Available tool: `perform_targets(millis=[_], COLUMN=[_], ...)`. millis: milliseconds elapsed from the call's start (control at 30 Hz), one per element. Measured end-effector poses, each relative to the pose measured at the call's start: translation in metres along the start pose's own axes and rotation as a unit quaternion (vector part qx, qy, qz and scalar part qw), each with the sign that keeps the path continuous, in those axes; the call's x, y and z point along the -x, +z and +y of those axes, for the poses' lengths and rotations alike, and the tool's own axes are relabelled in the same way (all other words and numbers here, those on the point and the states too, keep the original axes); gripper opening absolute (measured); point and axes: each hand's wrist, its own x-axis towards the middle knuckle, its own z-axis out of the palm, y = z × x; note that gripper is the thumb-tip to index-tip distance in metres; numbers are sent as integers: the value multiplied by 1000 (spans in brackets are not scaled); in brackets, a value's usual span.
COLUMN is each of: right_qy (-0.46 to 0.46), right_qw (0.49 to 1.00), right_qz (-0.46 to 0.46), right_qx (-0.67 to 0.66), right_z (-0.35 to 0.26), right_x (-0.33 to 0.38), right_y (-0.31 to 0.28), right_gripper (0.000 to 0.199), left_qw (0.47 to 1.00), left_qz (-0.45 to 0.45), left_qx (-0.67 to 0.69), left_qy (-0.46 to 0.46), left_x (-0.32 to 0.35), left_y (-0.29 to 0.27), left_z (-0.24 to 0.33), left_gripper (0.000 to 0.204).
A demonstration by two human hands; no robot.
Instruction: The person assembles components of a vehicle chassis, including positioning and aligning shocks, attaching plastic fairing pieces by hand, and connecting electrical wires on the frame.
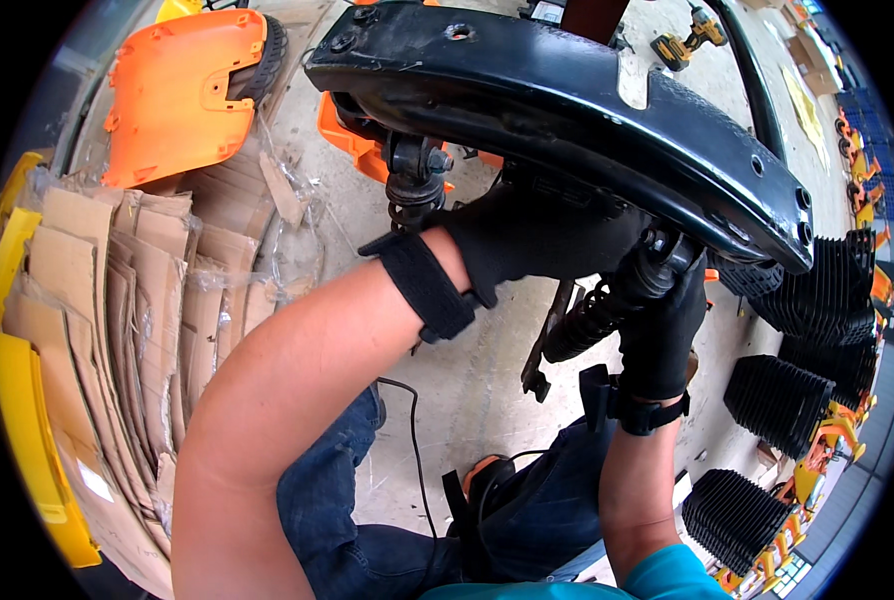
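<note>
A curved black metal frame (527, 90) spans the upper middle, with bolt holes along its top. Two black coil-spring shock absorbers hang from its underside: the left shock absorber (414, 190) and the right shock absorber (599, 312), which slants down to the left. My left hand (557, 235), in a black glove, reaches under the frame toward the right shock's upper mount; its fingers are hidden. On the other side of that mount is my gloved right hand (659, 335), close against the shock. Its fingertips are hidden behind the mount and frame.
Flattened cardboard (137, 270) is stacked at left, below an orange plastic panel (182, 95). A yellow-and-black cordless drill (689, 40) lies on the floor at the far right. Black ribbed parts (777, 400) line the right side. A thin cable (417, 430) runs by my legs.
</note>
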Motion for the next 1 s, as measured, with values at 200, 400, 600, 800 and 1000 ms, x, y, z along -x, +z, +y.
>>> perform_targets(millis=[200, 400, 600, 800, 1000], right_qy=[125, 102, -24, 39, -14], right_qw=[979, 973, 999, 995, 998], right_qz=[11, 14, 24, 23, 55], right_qx=[-163, -204, -11, -89, 16], right_z=[14, -5, 5, 2, 8], right_x=[1, -6, -7, -8, -4], right_y=[2, 5, -3, -7, -6], right_gripper=[13, 28, 40, 27, 38], left_qw=[968, 913, 870, 882, 872], left_qz=[-74, -131, -191, -334, -145], left_qx=[220, 330, 376, 216, 419], left_qy=[-101, -202, -255, -254, -208], left_x=[-4, -1, 2, -18, -4], left_y=[-9, -18, -21, -20, 5], left_z=[-16, -13, -12, 0, -1], left_gripper=[16, 31, 44, 47, 35])
